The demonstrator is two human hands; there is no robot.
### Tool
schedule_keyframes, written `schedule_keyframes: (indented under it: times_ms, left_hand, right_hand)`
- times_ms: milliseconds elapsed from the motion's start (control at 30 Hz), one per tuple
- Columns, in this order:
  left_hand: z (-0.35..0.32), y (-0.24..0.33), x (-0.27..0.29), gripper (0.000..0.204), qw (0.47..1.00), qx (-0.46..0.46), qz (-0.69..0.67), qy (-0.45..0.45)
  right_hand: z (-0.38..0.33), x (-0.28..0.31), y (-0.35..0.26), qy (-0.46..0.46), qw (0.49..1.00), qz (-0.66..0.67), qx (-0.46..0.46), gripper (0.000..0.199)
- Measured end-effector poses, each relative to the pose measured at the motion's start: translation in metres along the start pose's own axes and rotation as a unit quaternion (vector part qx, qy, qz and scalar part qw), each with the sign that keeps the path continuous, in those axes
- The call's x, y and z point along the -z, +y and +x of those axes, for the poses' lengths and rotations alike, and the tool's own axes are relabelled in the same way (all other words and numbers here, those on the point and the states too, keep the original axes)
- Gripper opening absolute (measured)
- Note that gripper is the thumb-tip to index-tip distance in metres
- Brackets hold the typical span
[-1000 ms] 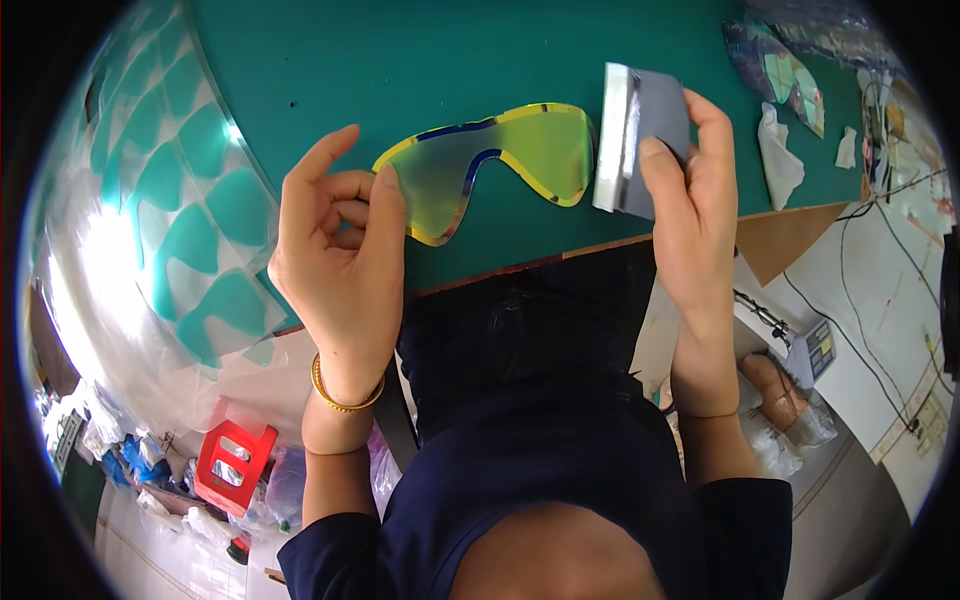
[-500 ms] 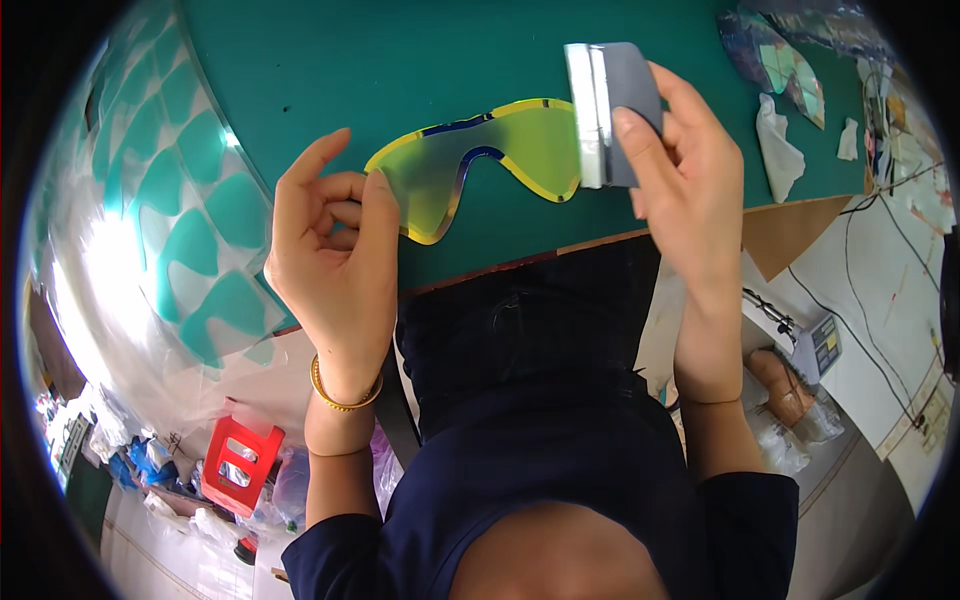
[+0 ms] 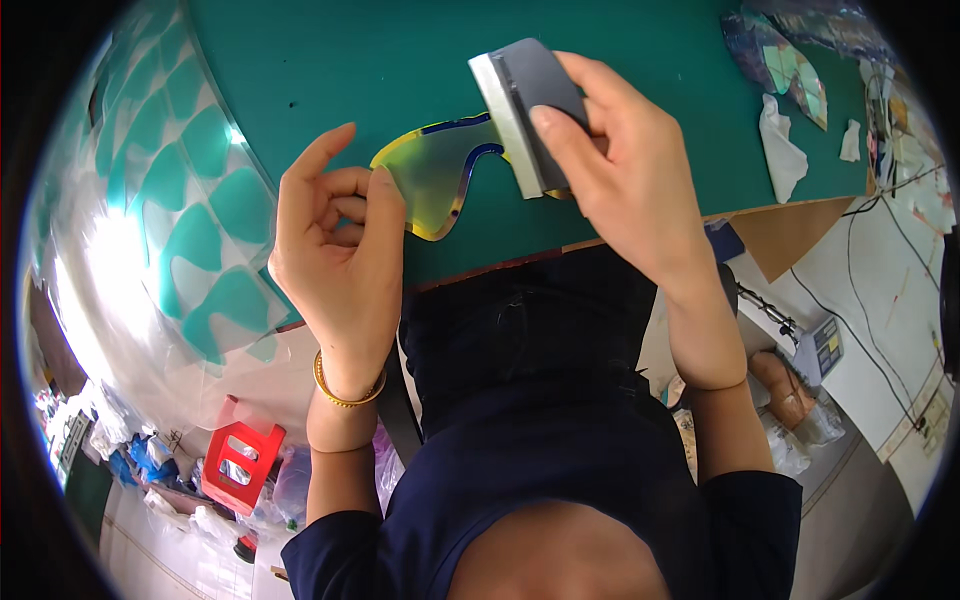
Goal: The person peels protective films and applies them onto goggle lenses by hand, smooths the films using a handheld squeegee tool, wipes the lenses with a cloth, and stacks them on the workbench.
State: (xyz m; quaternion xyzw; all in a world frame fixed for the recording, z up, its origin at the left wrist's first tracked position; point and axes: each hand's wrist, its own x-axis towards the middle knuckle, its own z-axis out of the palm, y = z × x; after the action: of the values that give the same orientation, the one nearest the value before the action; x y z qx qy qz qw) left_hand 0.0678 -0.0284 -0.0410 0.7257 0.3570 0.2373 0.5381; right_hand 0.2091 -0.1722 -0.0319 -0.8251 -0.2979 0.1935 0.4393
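A yellow-green goggle lens (image 3: pixel 440 175) with dark blue and bright yellow edges lies on the green tabletop. My left hand (image 3: pixel 335 215) pinches its left end between thumb and bent fingers, with the index finger raised. In my right hand (image 3: pixel 625 165) is a squeegee (image 3: pixel 525 115) with a dark grey grip and a silver front strip. Its strip is over the lens right of the nose notch. The squeegee and my right hand hide most of the lens's right half.
Left, clear plastic sheets (image 3: pixel 195 250) with teal lens-shaped pieces hang over the table edge. White scraps (image 3: pixel 782 150) and a shiny lens in film (image 3: pixel 790 75) lie at the table's right. Below are a red plastic stool (image 3: pixel 240 455) and cables.
My right hand has moved left with the squeegee, from the lens's right end toward its middle, and the squeegee has tilted. My left hand holds nearly the same spot.
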Motion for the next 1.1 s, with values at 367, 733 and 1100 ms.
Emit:
schedule_keyframes:
  times_ms: [367, 733, 1100]
  left_hand:
    - [0.000, 0.002, 0.001, 0.030, 1.000, 0.012, -0.011, -0.002]
    - [-0.002, -0.003, 0.003, 0.033, 1.000, -0.003, -0.005, -0.006]
    - [0.000, 0.001, 0.010, 0.036, 0.994, 0.003, -0.098, -0.055]
  right_hand:
    - [0.013, -0.014, -0.022, -0.017, 0.999, -0.022, 0.034, 0.032]
    - [0.011, -0.010, -0.016, 0.026, 1.000, 0.009, 0.013, 0.038]
    - [0.014, -0.007, -0.013, 0.004, 1.000, -0.018, -0.008, 0.040]
